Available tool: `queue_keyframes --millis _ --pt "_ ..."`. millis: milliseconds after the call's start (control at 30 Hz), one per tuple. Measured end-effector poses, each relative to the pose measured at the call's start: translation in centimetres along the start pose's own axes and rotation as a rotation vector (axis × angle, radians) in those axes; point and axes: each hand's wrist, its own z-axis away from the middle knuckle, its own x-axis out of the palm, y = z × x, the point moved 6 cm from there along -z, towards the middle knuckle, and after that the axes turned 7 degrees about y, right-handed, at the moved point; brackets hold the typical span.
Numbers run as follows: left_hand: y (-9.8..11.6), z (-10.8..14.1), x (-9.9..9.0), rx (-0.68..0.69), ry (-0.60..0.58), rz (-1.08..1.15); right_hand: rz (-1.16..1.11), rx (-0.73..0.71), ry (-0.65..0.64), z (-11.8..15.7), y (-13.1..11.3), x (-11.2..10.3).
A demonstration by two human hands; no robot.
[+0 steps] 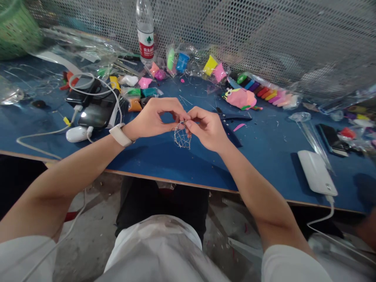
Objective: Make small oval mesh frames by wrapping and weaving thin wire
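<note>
A small wire frame (182, 138) of thin crossed wires hangs below my fingertips, over the front part of the blue table (164, 160). My left hand (158, 117) pinches its top edge from the left, thumb and fingers closed. From the right, my right hand (207, 127) grips the upper right of the same frame between thumb and fingers. The fingertips of both hands meet or nearly meet there. Just behind my right hand lies a dark-handled tool (235, 116), partly hidden.
Clay packets (182, 62) and a water bottle (146, 37) stand along the mesh panel (258, 35). A pink clay figure (241, 98) lies behind right. Phone (98, 111) and cables are left; a white power bank (317, 172) is right, near the edge.
</note>
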Motion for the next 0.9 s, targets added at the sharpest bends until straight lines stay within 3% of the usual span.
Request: queue_keyframes --millis 133,333,467,767,900 --pt "0.0 0.1 0.4 0.005 0.019 0.05 0.044 0.004 0.042 0.0 -0.2 -0.3" --pt "-0.8 0.4 0.5 -0.093 0.042 0.157 0.083 -0.045 0.062 0.2 -1.1 -0.1" --pt "-0.7 0.4 0.4 -0.046 0.031 0.206 0.06 -0.046 0.061 0.2 -1.2 0.1" --pt "-1.0 0.8 0.8 -0.174 0.059 0.134 0.101 0.006 0.095 0.2 -1.1 0.1" --pt "-0.9 0.9 1.2 -0.167 0.058 0.147 0.104 -0.004 0.076 0.2 -1.1 0.2"
